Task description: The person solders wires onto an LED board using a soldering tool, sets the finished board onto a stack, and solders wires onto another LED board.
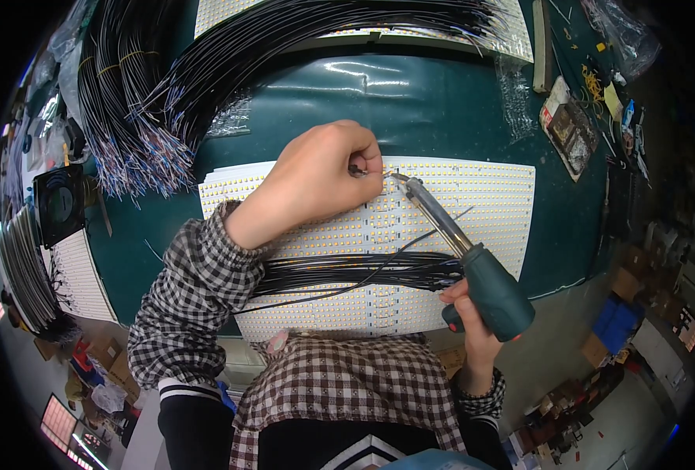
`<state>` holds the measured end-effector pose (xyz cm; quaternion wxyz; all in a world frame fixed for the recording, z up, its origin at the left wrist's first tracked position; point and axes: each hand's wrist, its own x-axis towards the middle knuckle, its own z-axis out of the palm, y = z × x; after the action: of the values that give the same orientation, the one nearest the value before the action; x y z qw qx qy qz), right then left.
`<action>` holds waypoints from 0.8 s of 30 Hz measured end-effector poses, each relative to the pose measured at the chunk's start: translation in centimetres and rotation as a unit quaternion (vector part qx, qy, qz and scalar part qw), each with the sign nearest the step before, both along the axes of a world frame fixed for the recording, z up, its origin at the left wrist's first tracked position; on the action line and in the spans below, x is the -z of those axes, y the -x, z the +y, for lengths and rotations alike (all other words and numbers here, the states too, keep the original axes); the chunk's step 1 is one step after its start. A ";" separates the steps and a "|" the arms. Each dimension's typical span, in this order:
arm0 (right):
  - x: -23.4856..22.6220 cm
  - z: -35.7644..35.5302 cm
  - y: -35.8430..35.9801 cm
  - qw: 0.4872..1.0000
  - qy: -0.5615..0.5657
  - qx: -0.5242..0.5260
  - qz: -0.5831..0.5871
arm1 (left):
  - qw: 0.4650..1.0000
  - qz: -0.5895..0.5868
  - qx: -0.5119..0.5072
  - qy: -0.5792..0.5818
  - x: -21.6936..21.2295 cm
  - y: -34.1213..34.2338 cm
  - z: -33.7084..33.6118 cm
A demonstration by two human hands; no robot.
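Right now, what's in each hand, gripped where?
Right hand: soldering iron, by its green handle. Left hand: something thin pinched at the fingers; cannot tell what.

Your left hand [324, 176] is curled into a loose fist, knuckles up, thumb and forefinger pinched together at the fingertips [367, 166]. Its forearm (in a checked sleeve) runs in from the lower left, wrist bent slightly. Your right hand [472, 317] sits low and close to your body, fingers wrapped in a closed grip, wrist cocked upward.
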<state>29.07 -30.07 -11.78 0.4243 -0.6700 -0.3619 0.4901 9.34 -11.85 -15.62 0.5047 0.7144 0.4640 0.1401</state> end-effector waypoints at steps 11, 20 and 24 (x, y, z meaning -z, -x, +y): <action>-0.2 0.0 0.1 1.000 -0.001 -0.006 0.007 | 1.000 0.000 -0.002 0.005 0.1 0.0 0.0; -0.3 -0.2 0.1 1.000 0.016 0.004 0.006 | 1.000 0.004 -0.003 -0.006 0.0 0.0 0.0; -0.6 -0.1 -0.1 0.999 0.034 0.014 0.015 | 1.000 0.002 -0.006 -0.003 0.2 -0.1 0.0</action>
<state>29.16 -30.18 -11.21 0.4134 -0.6816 -0.3288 0.5063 9.40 -11.90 -15.83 0.5007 0.7135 0.4686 0.1433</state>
